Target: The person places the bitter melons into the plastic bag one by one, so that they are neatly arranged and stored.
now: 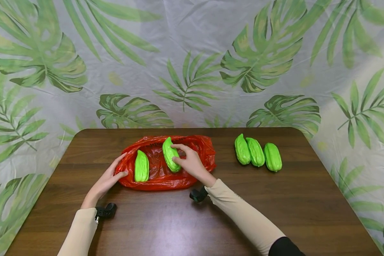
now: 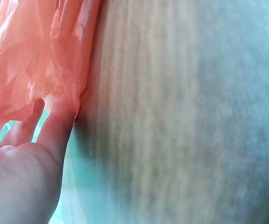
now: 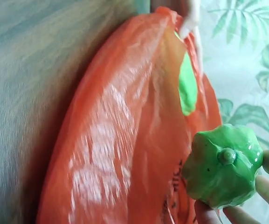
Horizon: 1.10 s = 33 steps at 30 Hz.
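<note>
A red plastic bag [image 1: 166,183] lies spread on the table with its mouth open. My left hand [image 1: 107,179] holds the bag's left edge; in the left wrist view its fingers [image 2: 55,128] go partly out of sight under the red film. Over the bag's mouth, my right hand [image 1: 192,161] grips a green, ridged bitter melon [image 1: 170,156] between thumb and fingers. The right wrist view shows the stem end of this bitter melon [image 3: 225,158]. Another bitter melon [image 1: 142,167] lies inside the bag at the left, near my left hand.
Three more bitter melons [image 1: 256,152] lie at the right of the brown wooden table [image 1: 243,202], two side by side and one slightly apart. Behind the table's far edge hangs a leaf-patterned cloth [image 1: 192,71]. Each wrist carries a small black camera.
</note>
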{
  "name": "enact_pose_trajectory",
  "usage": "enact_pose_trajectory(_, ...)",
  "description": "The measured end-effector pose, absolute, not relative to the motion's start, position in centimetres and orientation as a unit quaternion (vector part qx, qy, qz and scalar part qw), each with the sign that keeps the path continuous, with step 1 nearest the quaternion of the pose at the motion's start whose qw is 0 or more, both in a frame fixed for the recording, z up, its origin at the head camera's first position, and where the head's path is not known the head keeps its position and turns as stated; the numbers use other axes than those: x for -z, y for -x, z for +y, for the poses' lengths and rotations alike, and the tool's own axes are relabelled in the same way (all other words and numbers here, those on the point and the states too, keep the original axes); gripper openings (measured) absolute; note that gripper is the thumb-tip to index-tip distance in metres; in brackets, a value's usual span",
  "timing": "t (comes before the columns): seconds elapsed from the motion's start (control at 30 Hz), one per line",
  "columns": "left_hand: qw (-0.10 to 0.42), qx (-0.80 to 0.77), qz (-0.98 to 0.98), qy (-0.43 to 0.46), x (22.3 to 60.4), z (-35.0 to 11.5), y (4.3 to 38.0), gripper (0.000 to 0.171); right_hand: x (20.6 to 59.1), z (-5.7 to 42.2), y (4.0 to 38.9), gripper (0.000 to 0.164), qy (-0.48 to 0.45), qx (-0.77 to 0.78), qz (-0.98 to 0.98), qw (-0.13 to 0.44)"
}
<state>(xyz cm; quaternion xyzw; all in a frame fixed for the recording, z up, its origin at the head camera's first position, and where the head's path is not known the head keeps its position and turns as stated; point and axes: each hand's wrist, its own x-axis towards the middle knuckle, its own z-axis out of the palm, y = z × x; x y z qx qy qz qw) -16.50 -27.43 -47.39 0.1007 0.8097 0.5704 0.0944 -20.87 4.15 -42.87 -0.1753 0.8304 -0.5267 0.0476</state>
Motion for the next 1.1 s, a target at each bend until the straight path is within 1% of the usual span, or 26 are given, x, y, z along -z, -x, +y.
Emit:
enact_pose_trajectory(0.13,0.097,-0.569,0.811,-0.097,47.3,-27.4,16.5,0.07,43.2,3.2,20.6,0.041,0.18,0.527,0.829,0.051)
enact_pose_trajectory(0.4,0.101,-0.566,0.813,-0.092,47.2,-27.5,16.4,0.07,43.8,1.2,20.2,0.041,0.193,0.519,0.832,0.04)
enact_pose_trajectory(0.77,0.094,-0.563,0.815,-0.098,47.2,-27.4,16.4,0.07,44.4,-0.5,19.8,0.041,0.204,0.486,0.849,0.035)
enact_pose_trajectory(0.93,0.095,-0.562,0.816,-0.096,47.3,-27.4,16.4,0.07,44.7,-1.0,19.8,0.04,0.204,0.476,0.854,0.042)
enact_pose_trajectory(1.1,0.097,-0.563,0.815,-0.093,47.4,-27.4,16.5,0.07,44.8,-1.2,19.7,0.041,0.214,0.449,0.865,0.067)
